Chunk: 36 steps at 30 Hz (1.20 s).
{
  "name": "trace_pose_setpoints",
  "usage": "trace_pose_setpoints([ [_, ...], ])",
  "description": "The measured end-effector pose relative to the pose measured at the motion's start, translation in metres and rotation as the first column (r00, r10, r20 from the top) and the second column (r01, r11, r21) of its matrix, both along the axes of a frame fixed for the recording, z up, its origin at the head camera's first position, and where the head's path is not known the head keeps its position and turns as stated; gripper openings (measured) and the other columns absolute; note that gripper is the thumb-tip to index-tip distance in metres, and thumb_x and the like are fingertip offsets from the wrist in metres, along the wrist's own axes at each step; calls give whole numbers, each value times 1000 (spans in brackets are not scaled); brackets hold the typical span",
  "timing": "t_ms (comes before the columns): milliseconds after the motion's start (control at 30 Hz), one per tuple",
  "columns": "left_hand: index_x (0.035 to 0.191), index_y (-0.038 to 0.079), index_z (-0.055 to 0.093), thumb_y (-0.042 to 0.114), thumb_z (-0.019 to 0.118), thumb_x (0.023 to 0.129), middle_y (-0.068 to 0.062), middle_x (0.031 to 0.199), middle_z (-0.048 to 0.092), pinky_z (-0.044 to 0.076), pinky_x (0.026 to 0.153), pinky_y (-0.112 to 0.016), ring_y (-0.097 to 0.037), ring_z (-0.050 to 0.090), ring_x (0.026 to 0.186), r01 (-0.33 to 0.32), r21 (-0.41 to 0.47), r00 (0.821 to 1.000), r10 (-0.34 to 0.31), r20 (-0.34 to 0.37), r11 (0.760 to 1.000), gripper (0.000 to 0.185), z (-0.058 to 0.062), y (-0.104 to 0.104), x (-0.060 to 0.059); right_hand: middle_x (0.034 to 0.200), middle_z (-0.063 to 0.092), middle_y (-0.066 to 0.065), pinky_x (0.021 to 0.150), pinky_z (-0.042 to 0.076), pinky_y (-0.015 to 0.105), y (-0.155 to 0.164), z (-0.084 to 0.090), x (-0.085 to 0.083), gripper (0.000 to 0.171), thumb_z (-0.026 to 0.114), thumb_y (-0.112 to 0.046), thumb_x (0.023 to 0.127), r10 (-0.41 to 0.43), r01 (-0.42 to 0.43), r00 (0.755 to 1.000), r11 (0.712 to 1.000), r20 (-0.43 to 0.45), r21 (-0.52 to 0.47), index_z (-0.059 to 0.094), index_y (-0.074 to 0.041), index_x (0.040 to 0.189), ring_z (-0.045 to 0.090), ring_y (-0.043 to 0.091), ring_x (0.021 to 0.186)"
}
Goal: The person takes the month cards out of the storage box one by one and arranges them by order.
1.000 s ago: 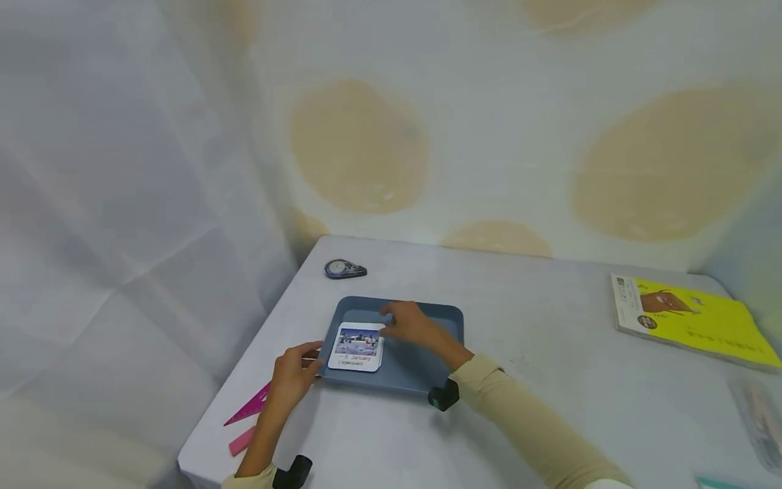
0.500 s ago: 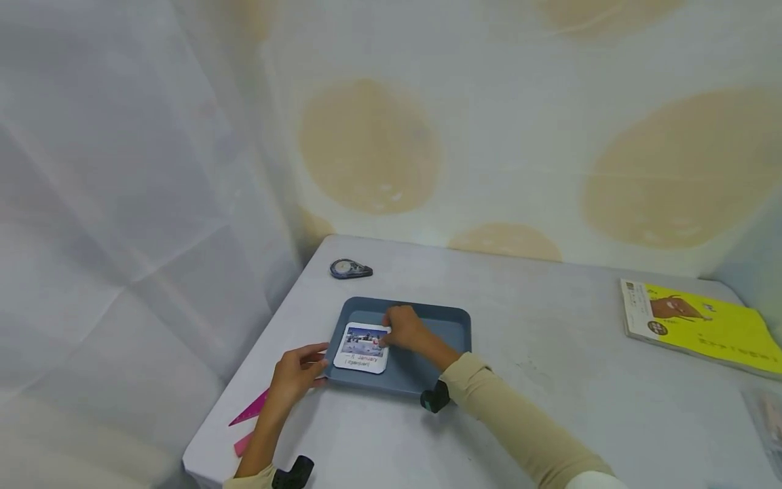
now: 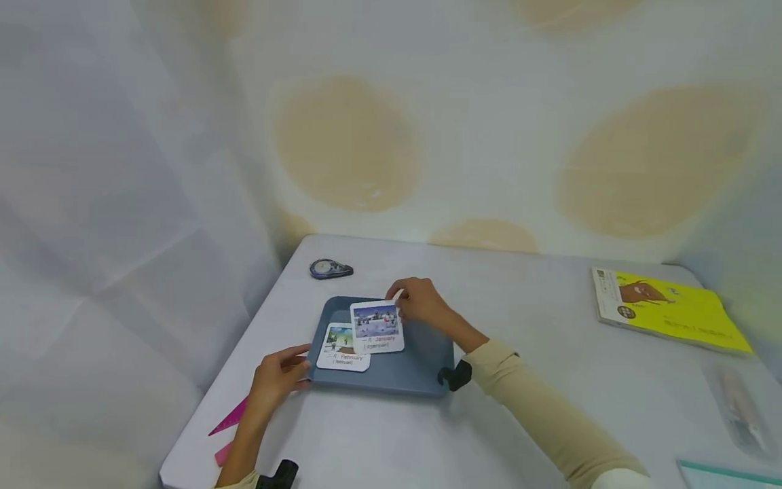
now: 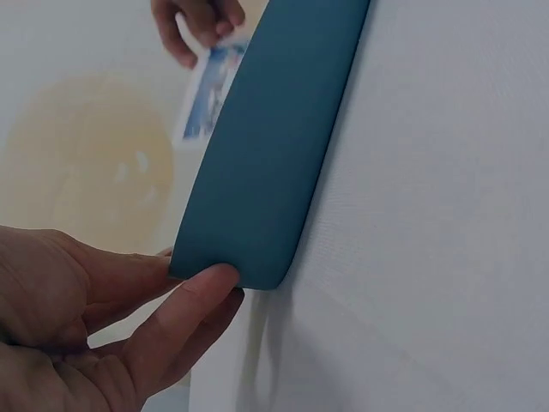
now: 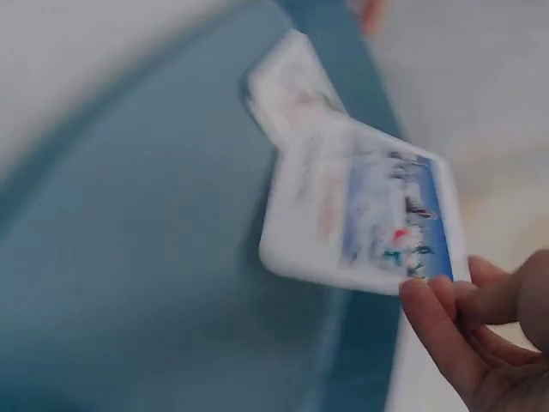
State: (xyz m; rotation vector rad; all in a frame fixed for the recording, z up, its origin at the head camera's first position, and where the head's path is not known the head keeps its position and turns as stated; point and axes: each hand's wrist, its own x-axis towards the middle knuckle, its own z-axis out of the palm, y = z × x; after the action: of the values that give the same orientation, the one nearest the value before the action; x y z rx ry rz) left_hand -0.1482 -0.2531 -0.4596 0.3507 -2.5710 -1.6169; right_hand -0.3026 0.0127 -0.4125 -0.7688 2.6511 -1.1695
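The right hand (image 3: 423, 303) pinches the January flashcard (image 3: 377, 327), two o'clock from the February flashcard (image 3: 340, 349); the left hand (image 3: 276, 379) grips the tray (image 3: 418, 363) at eight o'clock.

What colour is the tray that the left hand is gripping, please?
The tray is a plain blue-grey; it shows best in the head view.

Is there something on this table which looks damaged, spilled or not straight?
I see no spill or clear damage. Only the January card looks askew: it lies at an angle to the February card in the tray, but the right hand pinches it, so this seems normal.
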Motion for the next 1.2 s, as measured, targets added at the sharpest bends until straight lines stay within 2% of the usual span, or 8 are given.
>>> trace_pose_setpoints([
  [67, 127, -2, 58, 4, 62, 89, -23, 110, 60, 59, 69, -35, -34, 65, 97, -4, -15, 1000, 4, 3, 1000, 38, 1, -4, 1, 80, 68, 15, 52, 56, 26, 18, 15, -5, 20, 54, -1, 92, -21, 21, 1000, 999, 16, -24, 67, -2, 108, 67, 24, 62],
  [167, 128, -1, 57, 6, 61, 90, -24, 112, 60, 59, 69, -34, -35, 64, 99, -14, -33, 1000, 15, 19, 999, 39, 2, -9, 4, 89, 68, 16, 56, 58, 28, 52, 32, -13, 22, 53, -6, 94, -89, 92, 995, 994, 48, -56, 65, -3, 112, 66, 25, 68],
  [267, 129, -1, 56, 7, 60, 91, -25, 113, 59, 59, 69, -34, -35, 64, 99, -25, -57, 999, 27, 28, 998, 39, 3, -13, 8, 101, 65, 20, 60, 59, 30, 90, 38, -18, 25, 50, -9, 96, -164, 172, 980, 983, 112, -69, 61, -3, 117, 64, 29, 77],
  [467, 130, -1, 55, 7, 60, 91, -27, 114, 59, 59, 68, -35, -33, 66, 96, -47, -109, 998, 52, 47, 993, 40, 6, -20, 11, 109, 58, 24, 69, 59, 37, 153, 18, -20, 30, 45, -10, 97, -264, 283, 928, 958, 264, -37, 53, -2, 124, 60, 30, 82],
  [667, 132, 1, 54, 8, 59, 92, -27, 117, 58, 59, 69, -31, -33, 65, 97, -67, -108, 993, 76, 85, 992, 41, 6, -30, 15, 108, 56, 20, 73, 59, 37, 164, -17, -21, 33, 47, -12, 97, -298, 311, 872, 950, 388, 31, 50, 1, 128, 57, 26, 83],
  [733, 132, 1, 54, 7, 59, 91, -28, 117, 58, 59, 69, -31, -33, 65, 97, -81, -106, 991, 91, 94, 991, 41, 5, -32, 16, 105, 58, 19, 72, 59, 36, 158, -27, -21, 32, 49, -12, 96, -309, 308, 871, 949, 382, 64, 53, 1, 126, 58, 24, 82],
  [967, 132, 2, 55, 8, 59, 92, -27, 117, 58, 59, 71, -33, -35, 64, 100, -93, -94, 991, 101, 88, 991, 41, 3, -31, 21, 94, 65, 16, 55, 56, 27, 132, -55, -20, 22, 55, -5, 90, -343, 316, 916, 937, 209, 153, 65, 0, 109, 62, 18, 64],
  [1200, 131, 2, 55, 7, 59, 92, -26, 115, 58, 59, 71, -35, -34, 65, 98, -107, -99, 991, 115, 72, 989, 40, 3, -28, 23, 93, 64, 15, 52, 51, 23, 118, -56, -13, 17, 57, -4, 89, -349, 325, 931, 926, 108, 191, 68, -2, 102, 59, 19, 70],
])
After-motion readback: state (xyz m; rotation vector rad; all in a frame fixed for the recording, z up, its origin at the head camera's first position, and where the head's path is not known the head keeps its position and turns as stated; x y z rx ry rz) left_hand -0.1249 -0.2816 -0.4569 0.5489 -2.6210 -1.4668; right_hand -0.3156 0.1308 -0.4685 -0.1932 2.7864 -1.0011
